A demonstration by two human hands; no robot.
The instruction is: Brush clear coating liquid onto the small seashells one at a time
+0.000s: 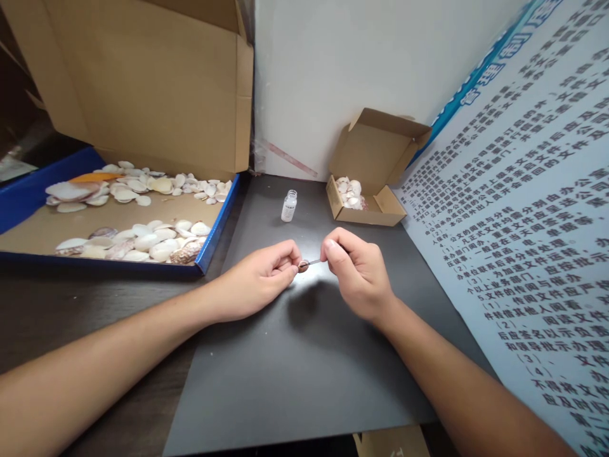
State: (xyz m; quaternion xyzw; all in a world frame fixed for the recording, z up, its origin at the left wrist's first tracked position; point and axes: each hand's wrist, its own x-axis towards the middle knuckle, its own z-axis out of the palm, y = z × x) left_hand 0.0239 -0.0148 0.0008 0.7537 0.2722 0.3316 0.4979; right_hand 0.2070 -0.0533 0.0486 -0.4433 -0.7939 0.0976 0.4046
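My left hand [259, 279] is closed in a pinch on a small brownish shell [303, 265] held just above the dark mat [295, 374]. My right hand [356, 266] is closed on a thin metal tool [314, 261], whose tip touches the shell. The two hands meet at the middle of the mat. A small clear bottle [288, 205] with no cap stands upright behind the hands.
A blue-rimmed tray [216, 222] at the left holds several pale shells [143, 238]. A small open cardboard box [368, 190] with shells sits at the back right. A large cardboard box [143, 82] stands behind the tray. A printed sheet [523, 241] leans on the right.
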